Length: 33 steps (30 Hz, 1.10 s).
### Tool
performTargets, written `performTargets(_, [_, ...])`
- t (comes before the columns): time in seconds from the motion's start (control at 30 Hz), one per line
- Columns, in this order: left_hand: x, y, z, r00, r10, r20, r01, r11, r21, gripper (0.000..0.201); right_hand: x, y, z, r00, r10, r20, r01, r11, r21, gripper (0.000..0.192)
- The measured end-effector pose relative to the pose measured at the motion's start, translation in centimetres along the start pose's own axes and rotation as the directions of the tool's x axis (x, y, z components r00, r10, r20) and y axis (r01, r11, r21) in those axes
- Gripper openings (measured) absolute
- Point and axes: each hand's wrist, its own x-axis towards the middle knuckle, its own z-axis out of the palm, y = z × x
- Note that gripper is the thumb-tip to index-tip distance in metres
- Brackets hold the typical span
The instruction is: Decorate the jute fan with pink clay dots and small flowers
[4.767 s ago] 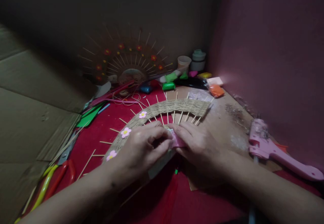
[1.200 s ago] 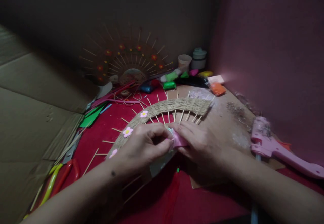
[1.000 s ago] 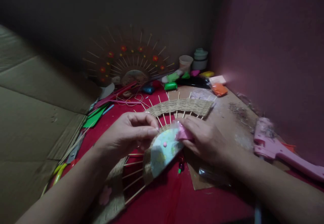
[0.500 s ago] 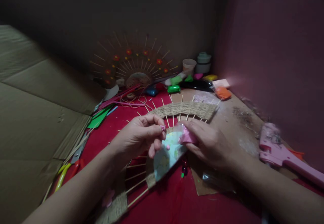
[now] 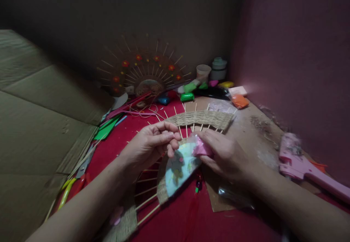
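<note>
My left hand (image 5: 153, 141) is closed in a pinch, thumb against forefinger, on a small bit of pink clay that is mostly hidden by the fingertips. In my right hand (image 5: 224, 152) is a clear packet of pink clay (image 5: 201, 146), gripped between thumb and fingers. Beneath both hands lies a woven fan (image 5: 203, 118) made of thin sticks and twine. Its light blue centre piece (image 5: 175, 187) carries yellowish patches and a small pink ball (image 5: 181, 159). A pink flower shape (image 5: 117, 215) rests on the woven band near my left forearm.
A pink glue gun (image 5: 294, 158) lies at the right. Scissors with yellow and red handles (image 5: 65, 194) are at the left by a cardboard wall (image 5: 41, 125). Clay packets, including a green one (image 5: 187, 97) and an orange one (image 5: 240, 101), sit behind. A flowered fan (image 5: 149, 67) stands at the back.
The pink bit in my left fingers shows less than before, as the fingertips have closed further over it. My right hand keeps its hold on the packet.
</note>
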Motion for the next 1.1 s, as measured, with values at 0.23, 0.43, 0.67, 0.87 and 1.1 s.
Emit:
performTargets(0.23, [-0.7, 0.3, -0.1, 0.997, -0.082, -0.003, 0.082, 0.996, 0.032, 0.02, -0.1, 0.2, 0.0, 1.0, -0.005, 0.004, 0.005, 1.0, 0.003, 0.031])
performTargets(0.43, [-0.7, 0.7, -0.4, 0.997, 0.006, 0.075, -0.008, 1.0, 0.022, 0.006, 0.1, 0.9, -0.6, 0.998, 0.032, -0.057, -0.031, 0.999, 0.014, 0.03])
performTargets(0.67, [-0.8, 0.6, -0.4, 0.996, -0.04, 0.077, 0.034, 0.996, 0.078, 0.017, 0.7, 1.4, -1.1, 0.98, 0.144, -0.136, -0.135, 0.988, 0.077, 0.031])
performTargets(0.87, [-0.7, 0.6, -0.5, 0.999, 0.014, 0.04, -0.016, 0.998, 0.06, 0.004, 0.6, 1.5, -1.0, 0.979, 0.156, -0.128, -0.146, 0.986, 0.082, 0.032])
performTargets(1.1, [-0.7, 0.6, -0.4, 0.998, -0.04, 0.046, 0.035, 0.995, 0.088, 0.019, 0.6, 1.5, -0.9, 0.978, 0.152, -0.144, -0.141, 0.986, 0.083, 0.032])
